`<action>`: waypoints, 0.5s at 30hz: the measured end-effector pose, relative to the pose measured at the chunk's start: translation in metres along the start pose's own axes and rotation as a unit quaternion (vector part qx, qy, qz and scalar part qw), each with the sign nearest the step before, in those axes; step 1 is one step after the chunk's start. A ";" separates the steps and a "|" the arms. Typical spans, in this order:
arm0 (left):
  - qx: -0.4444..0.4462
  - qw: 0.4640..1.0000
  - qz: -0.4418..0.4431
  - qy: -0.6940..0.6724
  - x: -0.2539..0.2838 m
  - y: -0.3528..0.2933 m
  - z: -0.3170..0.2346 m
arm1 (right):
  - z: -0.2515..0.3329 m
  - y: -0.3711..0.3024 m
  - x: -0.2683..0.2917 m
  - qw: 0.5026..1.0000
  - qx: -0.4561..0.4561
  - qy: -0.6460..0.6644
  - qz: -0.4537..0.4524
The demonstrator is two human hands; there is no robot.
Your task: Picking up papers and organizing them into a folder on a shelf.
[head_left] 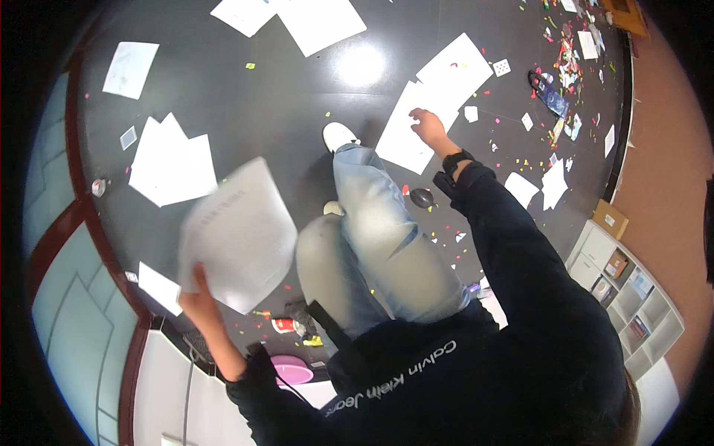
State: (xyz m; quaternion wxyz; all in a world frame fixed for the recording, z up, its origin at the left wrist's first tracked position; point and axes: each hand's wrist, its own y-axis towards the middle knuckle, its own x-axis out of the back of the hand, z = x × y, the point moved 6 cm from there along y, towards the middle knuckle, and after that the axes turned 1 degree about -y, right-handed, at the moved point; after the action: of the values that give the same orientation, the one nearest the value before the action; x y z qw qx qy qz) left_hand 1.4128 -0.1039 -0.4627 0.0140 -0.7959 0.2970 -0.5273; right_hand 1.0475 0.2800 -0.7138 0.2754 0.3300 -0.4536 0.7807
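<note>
My left hand (196,303) grips a white sheet of paper (242,234) by its lower edge. The sheet is raised off the floor, faint print shows on it, and its outline is blurred. On the other side, my right hand (431,130) reaches over white sheets (405,145) lying overlapped on the floor. Its fingers are apart and slightly bent, with nothing seen in them; whether they touch the paper I cannot tell. A black band circles my right wrist. Several more sheets (171,167) overlap on the floor to the left.
Loose papers (323,22) lie farther ahead. Colourful scraps (569,67), cards (502,68) and a dark blue pouch (549,95) litter the right. A black balloon (422,198) lies near my legs. Behind are a red cup (283,325), a pink basin (290,369) and white shelves (625,279).
</note>
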 end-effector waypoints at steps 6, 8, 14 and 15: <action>-0.121 0.974 -0.165 -0.095 -0.067 0.121 -0.023 | -0.028 0.038 -0.108 0.944 0.174 -0.280 0.025; -0.120 0.961 -0.190 -0.162 -0.085 0.137 -0.033 | -0.045 0.041 -0.129 0.916 0.196 -0.349 0.013; -0.142 0.934 -0.260 -0.201 -0.076 0.138 -0.049 | -0.064 0.050 -0.173 0.869 0.329 -0.370 -0.018; -0.150 0.932 -0.250 -0.217 -0.089 0.143 -0.050 | -0.068 0.043 -0.167 0.893 0.289 -0.342 0.028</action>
State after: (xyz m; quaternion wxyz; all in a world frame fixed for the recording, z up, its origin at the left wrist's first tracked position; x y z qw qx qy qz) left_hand 1.2813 -0.1632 -0.5626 -0.1736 -0.9324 0.1532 -0.2775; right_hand 1.1031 0.3001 -0.8898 -0.0267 0.6290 -0.2829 0.7236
